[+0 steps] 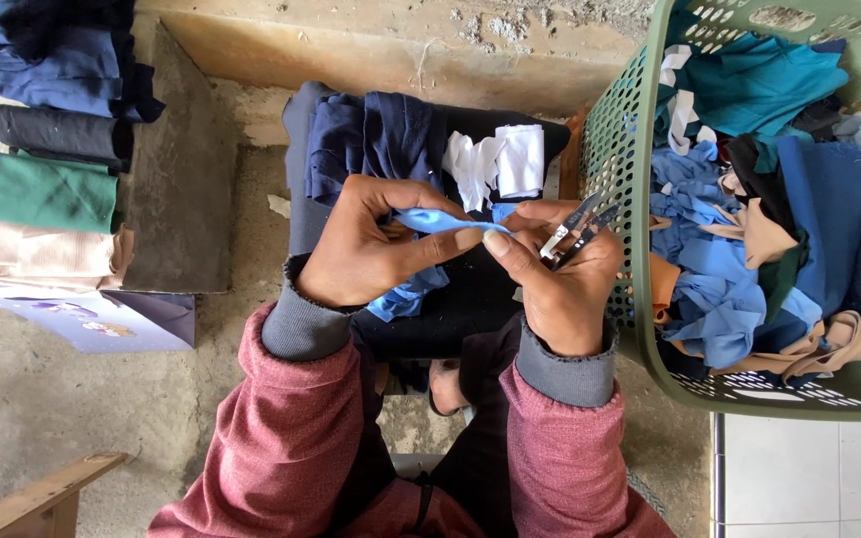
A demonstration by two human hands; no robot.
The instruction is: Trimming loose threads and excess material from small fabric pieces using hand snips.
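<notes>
Folded cloths [37, 189] are stacked at the left, a light blue strip of cloth [440, 221] is pinched over the lap between the fingers of the left hand [366, 249] and right hand [560, 279], which also grips small snips [575, 231], beside a green basket [620, 139] of scraps.

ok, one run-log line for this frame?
left hand: pinches light blue cloth strip | right hand: holds strip end plus thread snips | green basket: fabric scraps, at right
</notes>
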